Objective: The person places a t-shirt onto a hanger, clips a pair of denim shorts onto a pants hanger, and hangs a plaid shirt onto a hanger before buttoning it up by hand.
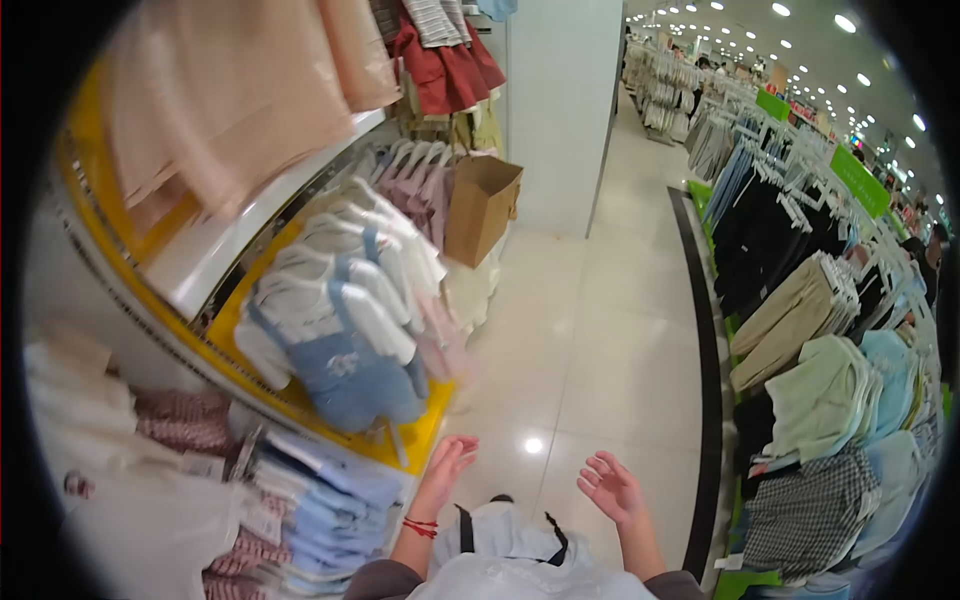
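Note:
My left hand (450,470) is raised in front of me, fingers loosely apart, with nothing in it. A red cord bracelet (420,527) circles that wrist. Nearest to this hand are the yellow edge of the display (430,425) and the hanging children's outfits with a blue denim overall dress (345,370). My right hand (612,487) hovers over the aisle floor, palm partly turned up, fingers spread and holding nothing. Both hands are apart from the clothes around them.
A tiled aisle (570,330) runs ahead past a pale pillar (560,110). On the left, a brown paper bag (480,210) hangs by pink tops, and folded blue clothes (320,510) lie stacked. Garment racks (800,400) with green signs (860,182) line the right side.

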Demonstrator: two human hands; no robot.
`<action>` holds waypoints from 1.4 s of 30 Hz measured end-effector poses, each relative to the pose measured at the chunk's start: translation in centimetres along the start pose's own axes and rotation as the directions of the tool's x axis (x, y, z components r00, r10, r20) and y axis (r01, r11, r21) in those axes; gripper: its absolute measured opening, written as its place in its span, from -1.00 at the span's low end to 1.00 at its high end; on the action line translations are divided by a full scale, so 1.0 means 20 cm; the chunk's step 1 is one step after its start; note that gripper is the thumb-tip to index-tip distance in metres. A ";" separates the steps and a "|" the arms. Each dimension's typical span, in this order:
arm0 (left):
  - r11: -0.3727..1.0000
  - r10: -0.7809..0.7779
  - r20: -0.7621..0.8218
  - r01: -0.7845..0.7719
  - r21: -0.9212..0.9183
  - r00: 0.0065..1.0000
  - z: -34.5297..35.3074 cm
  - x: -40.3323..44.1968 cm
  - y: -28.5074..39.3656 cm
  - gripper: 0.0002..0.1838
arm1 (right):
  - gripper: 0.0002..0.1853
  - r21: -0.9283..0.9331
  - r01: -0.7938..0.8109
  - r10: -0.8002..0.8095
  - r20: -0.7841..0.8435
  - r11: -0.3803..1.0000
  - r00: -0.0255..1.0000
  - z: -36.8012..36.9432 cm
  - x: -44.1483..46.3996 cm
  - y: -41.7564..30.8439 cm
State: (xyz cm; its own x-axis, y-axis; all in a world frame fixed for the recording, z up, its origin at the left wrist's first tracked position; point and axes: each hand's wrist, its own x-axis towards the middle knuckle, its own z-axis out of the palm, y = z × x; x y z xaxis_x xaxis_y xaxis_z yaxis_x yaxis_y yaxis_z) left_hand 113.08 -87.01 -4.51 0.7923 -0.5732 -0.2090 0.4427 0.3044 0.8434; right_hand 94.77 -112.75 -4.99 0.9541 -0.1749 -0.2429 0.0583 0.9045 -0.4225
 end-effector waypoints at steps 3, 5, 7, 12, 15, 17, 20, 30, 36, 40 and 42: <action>0.984 -0.016 0.073 0.002 0.181 0.997 0.17 0.41 0.20 -0.73 | -0.72 0.020 0.247 -0.245 -0.078 0.969 0.966 -0.03 0.21 -0.26; 0.959 -0.007 0.108 -0.024 0.282 0.994 0.22 0.66 0.24 -0.74 | -0.72 0.069 0.355 -0.343 -0.143 0.932 0.929 -0.13 0.32 -0.40; 0.931 0.048 0.131 -0.092 0.354 0.990 0.27 0.92 0.22 -0.75 | -0.73 0.107 0.406 -0.374 -0.234 0.908 0.897 -0.27 0.41 -0.49; 0.898 0.090 0.127 -0.135 0.418 0.988 0.36 1.57 0.12 -0.77 | -0.73 0.119 0.435 -0.362 -0.389 0.893 0.847 -0.53 0.87 -0.88; 0.877 0.186 0.050 -0.189 0.441 0.981 0.43 1.87 0.20 -0.79 | -0.74 0.081 0.418 -0.380 -0.287 0.905 0.879 -0.47 1.26 -1.22; 0.793 0.346 0.009 -0.298 0.532 0.938 0.45 2.10 0.34 -0.81 | -0.74 0.051 0.355 -0.341 -0.185 0.933 0.922 -0.36 1.67 -1.47; 0.587 0.559 -0.043 -0.359 0.726 0.828 0.49 2.25 0.56 -0.82 | -0.72 -0.080 0.167 -0.172 -0.057 0.983 0.983 -0.10 2.30 -1.71; 0.182 0.666 0.141 -0.343 0.922 0.732 0.54 2.87 0.95 -0.77 | -0.77 -0.875 0.314 0.274 0.425 0.368 0.863 0.97 3.71 -1.50; -0.099 0.500 0.147 -0.113 0.989 0.853 0.44 3.34 0.95 -0.71 | -0.71 -0.607 0.777 0.640 0.533 -0.168 0.554 1.07 4.29 -1.26; -0.141 0.427 0.076 -0.016 0.990 0.901 0.32 3.41 0.76 -0.79 | -0.62 -0.408 0.774 0.825 0.082 -0.484 0.559 1.01 4.53 -0.94; -0.079 0.498 0.029 0.012 0.997 0.866 0.26 3.42 0.64 -0.81 | -0.60 -0.151 0.871 0.864 0.129 -0.468 0.487 0.88 4.63 -0.77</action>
State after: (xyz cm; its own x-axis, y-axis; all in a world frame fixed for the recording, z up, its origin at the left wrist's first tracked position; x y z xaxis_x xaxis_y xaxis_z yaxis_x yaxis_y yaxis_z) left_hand 170.81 -126.34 -5.44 0.8949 -0.3671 0.2537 -0.4440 -0.7894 0.4241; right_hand 187.39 -136.01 -5.64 0.5527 0.7467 -0.3702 0.7594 -0.6342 -0.1455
